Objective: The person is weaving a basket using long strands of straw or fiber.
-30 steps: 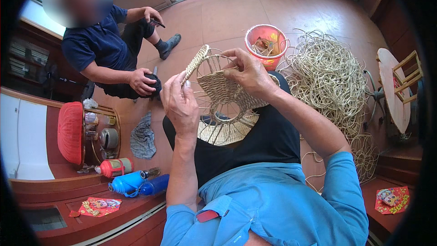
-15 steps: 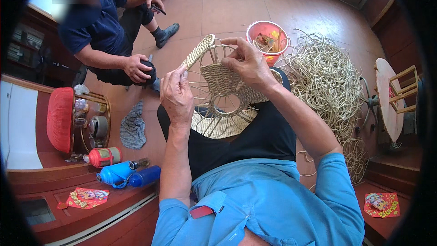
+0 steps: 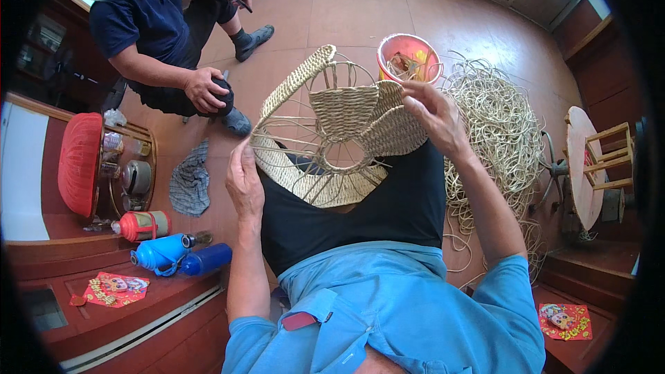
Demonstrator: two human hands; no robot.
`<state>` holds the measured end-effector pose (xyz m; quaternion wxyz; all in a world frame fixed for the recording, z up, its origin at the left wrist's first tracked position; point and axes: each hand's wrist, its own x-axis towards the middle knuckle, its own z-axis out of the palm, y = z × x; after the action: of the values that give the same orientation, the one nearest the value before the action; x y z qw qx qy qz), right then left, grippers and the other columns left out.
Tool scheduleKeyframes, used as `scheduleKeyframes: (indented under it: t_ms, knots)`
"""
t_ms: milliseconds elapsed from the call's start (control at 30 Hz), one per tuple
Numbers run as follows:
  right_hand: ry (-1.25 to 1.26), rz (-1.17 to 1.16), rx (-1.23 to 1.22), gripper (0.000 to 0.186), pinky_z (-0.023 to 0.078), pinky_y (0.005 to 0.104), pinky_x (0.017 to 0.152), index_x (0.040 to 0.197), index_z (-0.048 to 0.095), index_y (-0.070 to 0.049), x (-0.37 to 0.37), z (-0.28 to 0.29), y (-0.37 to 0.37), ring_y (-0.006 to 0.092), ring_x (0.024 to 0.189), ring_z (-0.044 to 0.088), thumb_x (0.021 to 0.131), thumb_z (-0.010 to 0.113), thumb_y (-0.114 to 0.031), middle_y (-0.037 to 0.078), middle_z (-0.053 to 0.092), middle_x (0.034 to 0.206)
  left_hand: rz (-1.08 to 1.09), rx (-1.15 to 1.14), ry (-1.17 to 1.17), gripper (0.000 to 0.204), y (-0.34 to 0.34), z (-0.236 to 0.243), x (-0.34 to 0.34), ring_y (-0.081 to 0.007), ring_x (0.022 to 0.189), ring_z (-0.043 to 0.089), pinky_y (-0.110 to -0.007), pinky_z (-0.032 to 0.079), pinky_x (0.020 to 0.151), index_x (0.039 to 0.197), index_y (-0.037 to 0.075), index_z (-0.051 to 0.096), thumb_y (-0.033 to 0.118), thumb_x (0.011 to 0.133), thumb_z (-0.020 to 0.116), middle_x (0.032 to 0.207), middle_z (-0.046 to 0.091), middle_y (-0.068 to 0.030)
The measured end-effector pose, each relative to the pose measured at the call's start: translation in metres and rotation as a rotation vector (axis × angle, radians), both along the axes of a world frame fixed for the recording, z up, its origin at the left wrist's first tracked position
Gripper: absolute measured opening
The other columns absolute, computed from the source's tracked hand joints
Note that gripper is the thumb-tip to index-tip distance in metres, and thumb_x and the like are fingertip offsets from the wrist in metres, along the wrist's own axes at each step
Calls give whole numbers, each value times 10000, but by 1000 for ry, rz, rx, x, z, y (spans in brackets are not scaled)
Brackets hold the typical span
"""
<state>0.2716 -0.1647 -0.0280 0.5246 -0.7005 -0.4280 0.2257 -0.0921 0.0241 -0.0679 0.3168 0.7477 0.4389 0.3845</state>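
Observation:
A round woven straw piece [image 3: 341, 112] rests over my lap, with petal-like panels around a small central ring and bare spokes between them. Its wide braided rim [image 3: 294, 83] curves along the left and lower sides. My left hand [image 3: 244, 181] is closed on the rim's left edge, thumb and fingertips pinching it. On the other side my right hand [image 3: 438, 119] has its thumb and bent fingers at the outer edge of the right-hand panel [image 3: 398, 131], closed on that edge. Part of the lower rim lies against my dark trousers [image 3: 409, 197].
A big heap of loose straw cord [image 3: 495, 138] lies right, beside a red bucket [image 3: 410, 55] with cord scraps. A seated person [image 3: 166, 41] is at the far left. Flasks [image 3: 158, 255], a grey cloth [image 3: 190, 181] and a red-covered stool [image 3: 80, 165] stand or lie left; a wooden stool [image 3: 585, 166] is right.
My left hand has slid down and left along the rim. My right hand has moved right, from the upper panel to the right panel's edge. The woven piece has turned slightly, showing more rim.

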Motion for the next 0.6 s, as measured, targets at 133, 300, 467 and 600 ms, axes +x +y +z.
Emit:
scheduleKeyframes:
  t_ms: [133,300,467,600]
  knots:
    - [-24,-46,-21,384,565,353,997,1372,747,-59,-12,-17,-15,176,1108,728,1132,657,-344,94,785,1167,20,63,65,471,-7,-10,-2,-359,1247,704,-431,522,1085,1368,-29,708,356,1196,499,1312,748,-194]
    - [34,-113,-1,325,554,355,974,1345,752,-74,-22,-26,-8,185,1067,727,1148,613,-292,94,795,1139,43,153,133,407,-11,-20,0,-421,1265,673,-472,511,1100,1389,-28,682,277,1182,508,1329,727,-232]
    - [-103,-144,136,317,516,358,1079,1331,743,-24,-31,-35,-6,226,1210,711,1139,598,-230,120,773,1254,101,272,122,323,-9,-45,2,-489,1221,641,-532,507,1074,1343,-78,664,140,1144,533,1292,687,-296]
    - [-52,-160,140,312,511,349,1062,1326,744,-25,-26,-46,-13,203,1169,702,1144,602,-234,103,770,1213,101,334,98,359,-16,-34,12,-455,1216,654,-524,507,1071,1347,-56,681,204,1157,523,1261,713,-259]
